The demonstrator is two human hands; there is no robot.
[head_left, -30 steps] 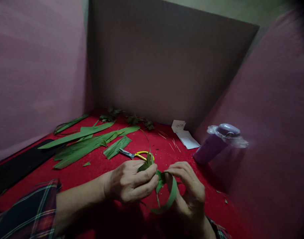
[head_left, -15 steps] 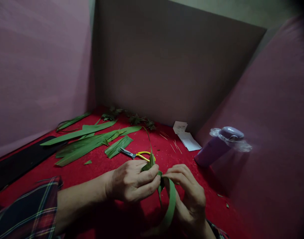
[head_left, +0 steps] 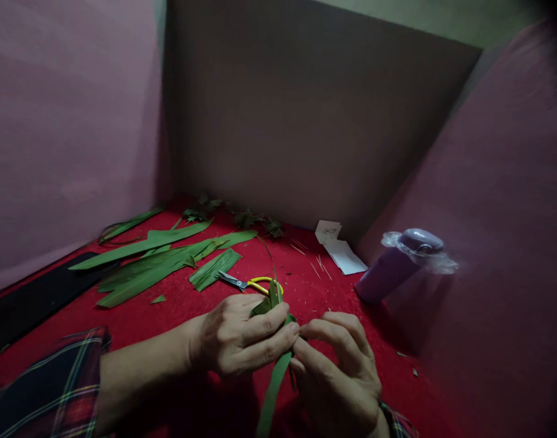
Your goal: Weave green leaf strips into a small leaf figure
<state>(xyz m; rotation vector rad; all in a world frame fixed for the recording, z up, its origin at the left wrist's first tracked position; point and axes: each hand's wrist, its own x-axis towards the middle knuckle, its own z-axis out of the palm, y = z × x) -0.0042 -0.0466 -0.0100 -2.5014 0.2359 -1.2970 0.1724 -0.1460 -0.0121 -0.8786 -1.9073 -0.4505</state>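
Note:
My left hand (head_left: 244, 334) is closed round a folded green leaf piece (head_left: 273, 295), whose short ends poke up above the fingers. From under those fingers a long leaf strip (head_left: 275, 389) hangs down toward me. My right hand (head_left: 340, 365) is closed in a pinch, its thumb and forefinger meeting the left fingertips where the strip comes out. The exact spot they grip is partly hidden. Just beyond my left hand lie scissors (head_left: 249, 284) with yellow handles, blades pointing left.
Long green leaves (head_left: 169, 261) lie at the left on the red cloth (head_left: 242, 286), beside a black strip-like board (head_left: 36, 298). Leafy sprigs (head_left: 246, 218) lie along the back panel. Toothpicks (head_left: 319, 266), white papers (head_left: 345, 257) and a purple bottle (head_left: 388, 274) are at the right.
The leaf strip, which looped out to the right over my right hand, now hangs straight down to the left. My right fingers have come in against the left fingertips.

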